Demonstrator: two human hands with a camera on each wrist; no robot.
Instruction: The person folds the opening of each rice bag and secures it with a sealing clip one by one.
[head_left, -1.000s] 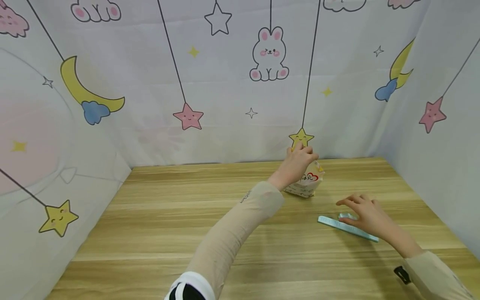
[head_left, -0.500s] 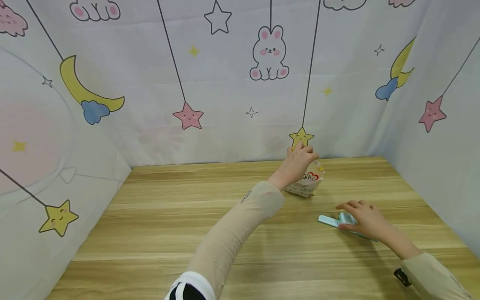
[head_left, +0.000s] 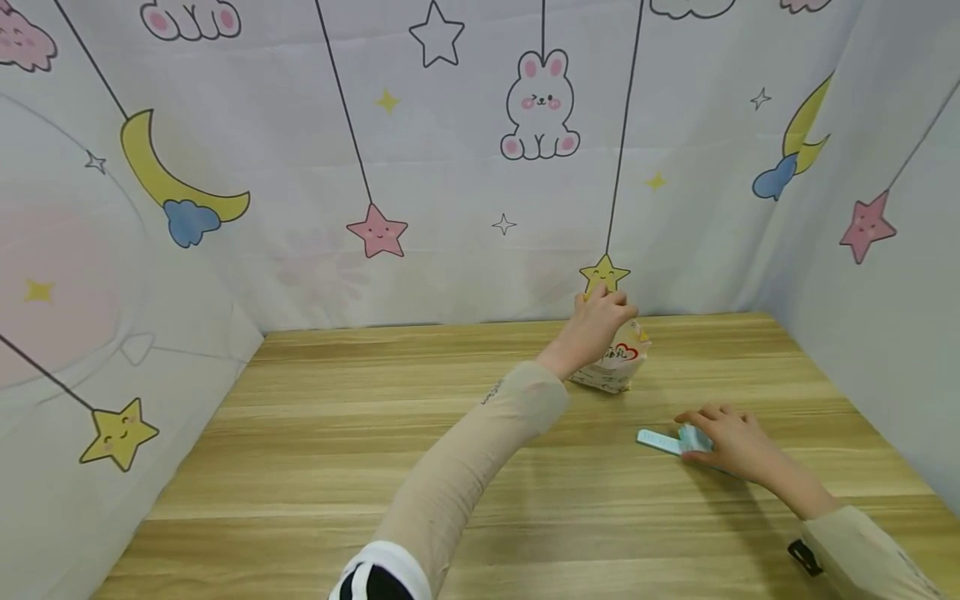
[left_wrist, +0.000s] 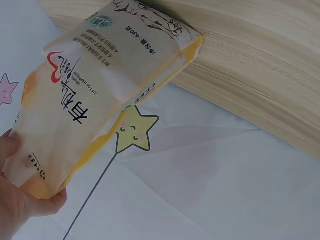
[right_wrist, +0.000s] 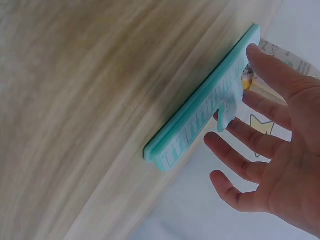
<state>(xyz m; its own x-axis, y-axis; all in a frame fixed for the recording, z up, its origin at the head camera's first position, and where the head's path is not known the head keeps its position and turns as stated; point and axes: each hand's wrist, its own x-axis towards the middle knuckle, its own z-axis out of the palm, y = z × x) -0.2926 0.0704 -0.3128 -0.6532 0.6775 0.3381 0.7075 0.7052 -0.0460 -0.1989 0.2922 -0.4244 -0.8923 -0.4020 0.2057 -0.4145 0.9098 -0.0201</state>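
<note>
My left hand (head_left: 588, 333) grips the top of a cream printed food bag (left_wrist: 105, 80) with a red heart and yellow side folds. The bag stands on the table near its back edge; in the left wrist view, thumb and fingers close on its narrowed end. At the right, my right hand (head_left: 738, 446) pinches a long mint-green bag clip (right_wrist: 192, 117) between thumb and fingertips. The clip is tipped up on its long edge on the wood, its small curved handle by my fingers. Ring and little fingers are spread apart from it. The palm hides part of the clip in the head view.
The wooden table (head_left: 375, 467) meets a white curtain (head_left: 450, 167) printed with stars, moons and a rabbit at its back and sides. A small black object (head_left: 805, 557) shows beside my right sleeve. My left forearm stretches across the middle of the table.
One second ago the bag clip lay flat beneath my right hand. Since then my thumb and fingers have taken hold and tipped it up. The left hand and bag have stayed put.
</note>
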